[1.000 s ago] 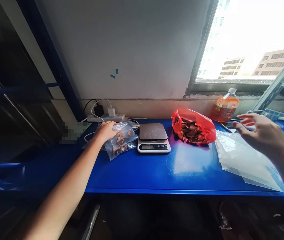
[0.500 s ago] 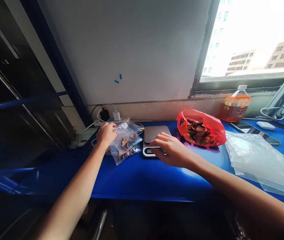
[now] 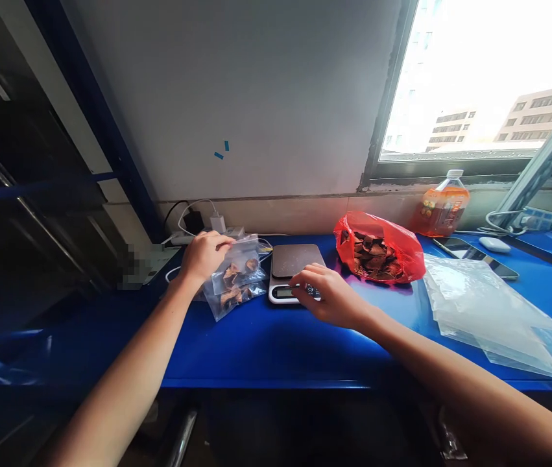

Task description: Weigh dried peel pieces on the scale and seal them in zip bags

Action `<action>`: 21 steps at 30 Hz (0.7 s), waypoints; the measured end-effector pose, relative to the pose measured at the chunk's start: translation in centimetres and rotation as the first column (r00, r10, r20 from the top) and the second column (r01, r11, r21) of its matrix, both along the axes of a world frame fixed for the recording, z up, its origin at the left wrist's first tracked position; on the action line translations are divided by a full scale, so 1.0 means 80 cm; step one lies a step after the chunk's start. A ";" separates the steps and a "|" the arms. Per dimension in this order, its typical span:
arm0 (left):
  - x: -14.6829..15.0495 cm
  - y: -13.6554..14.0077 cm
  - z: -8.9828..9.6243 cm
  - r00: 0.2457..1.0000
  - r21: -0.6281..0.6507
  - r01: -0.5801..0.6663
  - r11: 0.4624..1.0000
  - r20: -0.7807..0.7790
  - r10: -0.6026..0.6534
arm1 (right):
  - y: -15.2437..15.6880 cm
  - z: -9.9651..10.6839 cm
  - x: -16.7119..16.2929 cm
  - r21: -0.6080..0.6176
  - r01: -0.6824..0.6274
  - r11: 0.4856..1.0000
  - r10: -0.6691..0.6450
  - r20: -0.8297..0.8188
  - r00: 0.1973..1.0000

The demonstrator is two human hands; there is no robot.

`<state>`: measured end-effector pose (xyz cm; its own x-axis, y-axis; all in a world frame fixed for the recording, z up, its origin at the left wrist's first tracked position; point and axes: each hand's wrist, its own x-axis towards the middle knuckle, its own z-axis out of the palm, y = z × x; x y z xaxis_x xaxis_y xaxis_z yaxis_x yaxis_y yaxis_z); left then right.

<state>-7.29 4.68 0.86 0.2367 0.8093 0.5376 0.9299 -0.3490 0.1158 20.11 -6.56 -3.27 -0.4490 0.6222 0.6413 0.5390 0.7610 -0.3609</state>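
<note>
your left hand [image 3: 205,257] pinched the upper clear bag [image 3: 244,272] of 2, brown pieces [image 3: 231,274] inside, just left of the scale [image 3: 295,258]. your right hand [image 3: 325,295] was at the scale's near side, thumb and fingers narrowly apart; i couldn't tell if they touched it. right of it sat a red bag [image 3: 408,254].

I see a bottle [image 3: 444,209] near the window [image 3: 470,78]; a phone [image 3: 475,251] beside a white object [image 3: 495,244]; blue tape [image 3: 218,155] on the wall [image 3: 285,104].
</note>
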 end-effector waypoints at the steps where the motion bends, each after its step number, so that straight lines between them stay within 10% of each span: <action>1: 0.008 -0.012 0.006 0.997 -0.003 0.082 0.997 0.009 -0.082 | -0.001 0.002 0.000 0.024 0.004 1.000 -0.003 -0.035 0.999; 5: 0.048 -0.065 0.020 0.763 -0.009 0.640 0.768 0.122 -0.634 | -0.007 0.020 0.004 0.101 0.106 0.989 -0.081 -0.224 0.971; 8: 0.077 -0.092 0.013 0.614 0.005 0.789 0.614 -0.027 -0.789 | -0.012 0.033 0.010 0.039 0.143 0.989 -0.132 -0.201 0.971; 12: 0.097 -0.103 -0.001 0.563 0.062 0.823 0.564 -0.214 -0.798 | -0.018 0.037 0.014 -0.222 -0.041 0.974 0.030 -0.052 0.998; 21: 0.093 -0.113 0.013 0.542 0.253 0.823 0.508 -0.084 -0.836 | -0.022 0.040 0.013 -0.454 -0.293 0.841 0.155 -0.316 0.936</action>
<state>0.16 -4.38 1.88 0.7041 0.1025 0.7027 0.1974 -0.9788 -0.0550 21.13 -8.32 -0.03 -0.4772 0.7859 0.3932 0.2113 0.5370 -0.8167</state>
